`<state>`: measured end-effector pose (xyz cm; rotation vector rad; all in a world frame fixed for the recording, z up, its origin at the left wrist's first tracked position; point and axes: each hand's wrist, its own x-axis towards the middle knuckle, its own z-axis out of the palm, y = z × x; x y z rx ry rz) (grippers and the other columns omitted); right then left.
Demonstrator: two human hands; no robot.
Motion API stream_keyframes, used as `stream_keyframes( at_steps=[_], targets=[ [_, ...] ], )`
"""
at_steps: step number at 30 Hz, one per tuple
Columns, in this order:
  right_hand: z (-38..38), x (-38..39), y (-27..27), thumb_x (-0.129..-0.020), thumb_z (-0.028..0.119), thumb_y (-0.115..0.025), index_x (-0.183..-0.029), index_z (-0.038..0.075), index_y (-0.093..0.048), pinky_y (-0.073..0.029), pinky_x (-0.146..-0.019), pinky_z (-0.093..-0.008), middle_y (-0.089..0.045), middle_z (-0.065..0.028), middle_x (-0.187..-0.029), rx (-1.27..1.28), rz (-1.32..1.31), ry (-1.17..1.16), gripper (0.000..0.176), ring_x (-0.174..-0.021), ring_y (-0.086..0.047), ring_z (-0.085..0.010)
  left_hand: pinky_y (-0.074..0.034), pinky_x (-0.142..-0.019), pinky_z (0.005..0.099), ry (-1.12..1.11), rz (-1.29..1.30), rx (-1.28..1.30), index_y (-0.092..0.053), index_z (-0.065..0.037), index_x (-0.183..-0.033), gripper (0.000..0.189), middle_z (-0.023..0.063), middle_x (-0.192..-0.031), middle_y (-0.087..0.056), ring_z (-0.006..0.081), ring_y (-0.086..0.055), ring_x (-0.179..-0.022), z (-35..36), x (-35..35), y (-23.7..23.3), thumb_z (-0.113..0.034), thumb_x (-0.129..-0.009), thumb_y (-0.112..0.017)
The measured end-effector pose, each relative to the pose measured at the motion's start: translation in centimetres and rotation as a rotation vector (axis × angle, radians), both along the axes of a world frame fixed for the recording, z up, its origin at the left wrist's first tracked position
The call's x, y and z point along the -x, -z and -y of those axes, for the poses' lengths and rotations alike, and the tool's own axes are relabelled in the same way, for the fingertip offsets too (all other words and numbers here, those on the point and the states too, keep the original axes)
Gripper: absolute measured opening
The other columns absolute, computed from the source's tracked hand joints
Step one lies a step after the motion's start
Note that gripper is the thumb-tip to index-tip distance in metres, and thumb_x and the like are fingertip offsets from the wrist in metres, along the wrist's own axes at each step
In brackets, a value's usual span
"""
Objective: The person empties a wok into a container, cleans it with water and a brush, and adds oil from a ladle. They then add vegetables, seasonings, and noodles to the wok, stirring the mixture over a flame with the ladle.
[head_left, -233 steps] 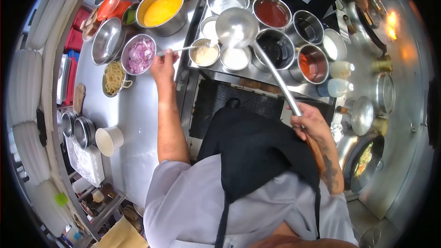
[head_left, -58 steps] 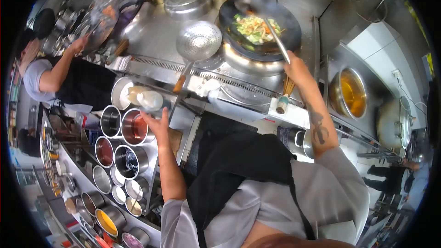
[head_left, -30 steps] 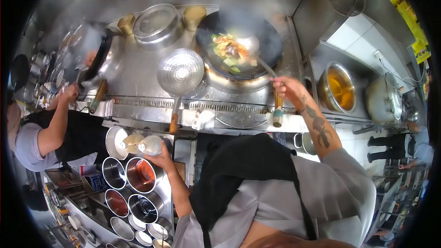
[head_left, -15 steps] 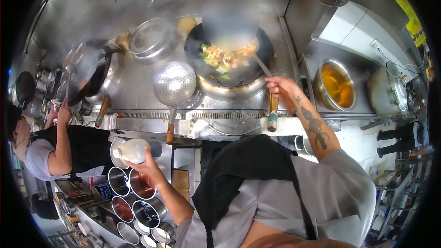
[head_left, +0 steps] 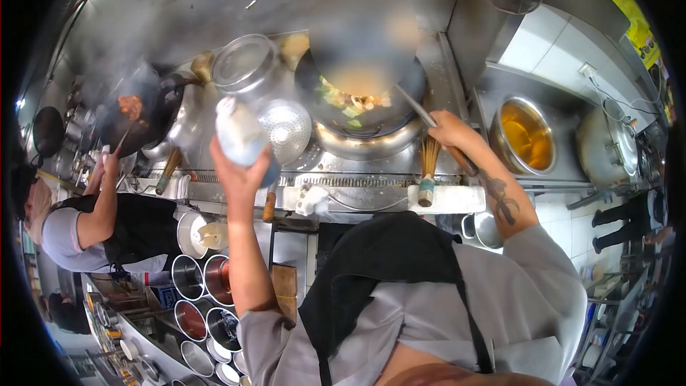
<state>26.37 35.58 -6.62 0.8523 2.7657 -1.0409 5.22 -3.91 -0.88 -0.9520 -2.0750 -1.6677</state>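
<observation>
My left hand (head_left: pixel 239 171) has come up fast. Half a second ago it held the squeeze bottle (head_left: pixel 239 131) low, just over the sauce pots (head_left: pixel 207 314) on the bench. Now the arm is stretched upward and the bottle stands high, in front of the perforated skimmer (head_left: pixel 289 129) and just left of the wok (head_left: pixel 414 75). The fingers are wrapped tight round the bottle's lower half, and its neck points up and a little away from me. It is not yet over the wok's rim, so nothing from it reaches the food.

My right hand (head_left: pixel 450 130) has hardly moved. It stays clamped on the ladle handle (head_left: pixel 418 106), which slants up into the wok. Steam blurs the pan, so I cannot make out the ladle's bowl, only some of the vegetables (head_left: pixel 350 106) beneath the haze.

As I read it, the stirring side is holding steady while the seasoning side has closed most of the gap to the pan.

To the left, a co-worker's hand (head_left: pixel 107 166) works a second wok (head_left: pixel 132 109), well apart from mine.
</observation>
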Motion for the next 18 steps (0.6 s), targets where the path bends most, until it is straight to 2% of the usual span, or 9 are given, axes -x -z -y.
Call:
stream_keyframes(
  at_steps=[1,3,6,9,10,12,14,18],
  targets=[
    [0.2,-0.4,0.5,-0.082,0.012,-0.058,-0.096,-0.005,-0.058,-0.052,-0.056,-0.0404,-0.064,-0.02,-0.072,-0.077,-0.052,0.001,0.022,-0.054,-0.064,-0.0287,-0.048,-0.088,0.0355,-0.035,-0.076,0.131,-0.036,0.007,-0.128,0.08,0.0202,-0.111,-0.057,0.0252,-0.059,-0.103,-0.7,0.4,-1.0,-0.018,-0.068,-0.082],
    [0.6,-1.1,1.5,-0.082,0.011,-0.058,-0.095,-0.005,-0.057,-0.051,-0.054,-0.0397,-0.062,-0.019,-0.071,-0.231,-0.161,0.012,0.02,-0.053,-0.064,-0.0271,-0.049,-0.086,0.0375,0.008,-0.052,0.171,-0.038,0.007,-0.127,0.081,0.0225,-0.107,-0.06,0.0301,-0.062,-0.1,-2.9,0.8,-2.3,-0.019,-0.064,-0.083],
    [2.3,-2.0,1.3,-0.082,0.012,-0.059,-0.089,-0.003,-0.055,-0.049,-0.049,-0.0372,-0.061,-0.0135,-0.07,0.182,-0.367,0.194,0.017,-0.05,-0.06,-0.0224,-0.05,-0.081,0.0412,0.005,-0.299,0.419,-0.04,0.005,-0.123,0.078,0.0234,-0.1,-0.061,0.037,-0.063,-0.092,-6.2,3.8,-2.2,-0.022,-0.063,-0.082],
    [1.7,-2.1,2.4,-0.084,0.012,-0.06,-0.087,0.001,-0.055,-0.045,-0.043,-0.0317,-0.058,-0.0064,-0.069,0.683,-0.441,0.253,0.012,-0.047,-0.055,-0.0154,-0.051,-0.077,0.0433,-0.079,-0.335,0.719,-0.042,0.002,-0.12,0.075,0.0241,-0.093,-0.06,0.0406,-0.061,-0.088,-9.6,5.1,-1.6,-0.025,-0.062,-0.081],
    [1.9,-2.2,2.3,-0.085,0.012,-0.059,-0.087,0.002,-0.055,-0.043,-0.042,-0.0299,-0.057,-0.0046,-0.068,0.824,-0.455,0.266,0.011,-0.046,-0.053,-0.0135,-0.052,-0.071,0.0462,-0.138,-0.423,0.834,-0.042,-0.002,-0.115,0.072,0.0204,-0.094,-0.059,0.0373,-0.063,-0.087,-10.8,5.8,-0.9,-0.027,-0.06,-0.082],
    [2.4,-3.0,1.7,-0.087,0.011,-0.059,-0.088,0.005,-0.056,-0.04,-0.04,-0.0263,-0.056,-0.0011,-0.068,1.103,-0.486,0.3,0.007,-0.046,-0.05,-0.0098,-0.053,-0.069,0.0444,-0.242,-0.577,1.051,-0.043,-0.005,-0.116,0.073,0.0183,-0.096,-0.059,0.0354,-0.064,-0.088,-12.9,7.0,0.2,-0.026,-0.058,-0.082],
    [3.0,-3.3,1.5,-0.088,0.01,-0.058,-0.09,0.005,-0.057,-0.039,-0.039,-0.0248,-0.056,-0.0011,-0.068,1.214,-0.483,0.289,0.005,-0.046,-0.05,-0.0095,-0.052,-0.071,0.0409,-0.368,-0.695,1.252,-0.045,-0.007,-0.118,0.072,0.0148,-0.101,-0.059,0.0316,-0.063,-0.091,-15.1,7.4,0.9,-0.024,-0.058,-0.082],
    [4.1,-3.4,0.7,-0.089,0.01,-0.057,-0.09,0.004,-0.057,-0.038,-0.04,-0.0242,-0.056,-0.0015,-0.069,1.255,-0.485,0.251,0.006,-0.047,-0.05,-0.0098,-0.049,-0.078,0.0404,-0.391,-0.891,1.275,-0.046,-0.006,-0.119,0.067,0.0143,-0.101,-0.059,0.0296,-0.062,-0.094,-17.0,8.9,2.3,-0.021,-0.062,-0.078]
  ],
)
